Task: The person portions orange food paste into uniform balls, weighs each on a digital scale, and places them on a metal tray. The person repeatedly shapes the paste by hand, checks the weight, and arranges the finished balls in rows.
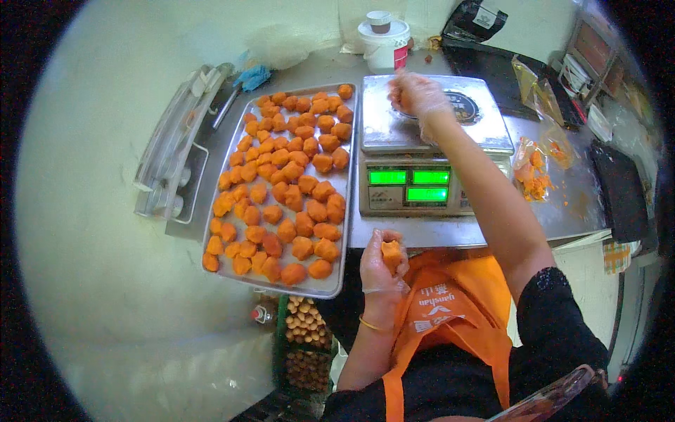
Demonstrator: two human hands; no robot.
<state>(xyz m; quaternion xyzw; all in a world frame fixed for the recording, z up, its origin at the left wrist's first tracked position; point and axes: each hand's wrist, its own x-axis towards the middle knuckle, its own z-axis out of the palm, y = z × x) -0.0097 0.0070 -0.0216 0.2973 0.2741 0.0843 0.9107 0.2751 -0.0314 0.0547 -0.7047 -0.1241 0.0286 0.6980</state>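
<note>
My left hand (374,271), in a clear plastic glove, is closed around an orange lump of dough-like paste (391,254) in front of the scale, near the table edge. My right hand (422,100), gloved too, is over the metal platform of a digital scale (382,129). Its fingers are curled; whether anything is in them cannot be seen. Green displays (428,194) glow on the scale's front. Left of the scale, a metal tray (328,287) carries many separate orange lumps (293,196) in rough rows.
A plastic bag with orange paste (532,171) lies right of the scale, crumbs beside it. Behind stands a white lidded tub (384,45) with a small cup on top. A clear-lidded container (182,142) and blue cloth (253,77) are at left. Below the tray are crates of eggs (306,322).
</note>
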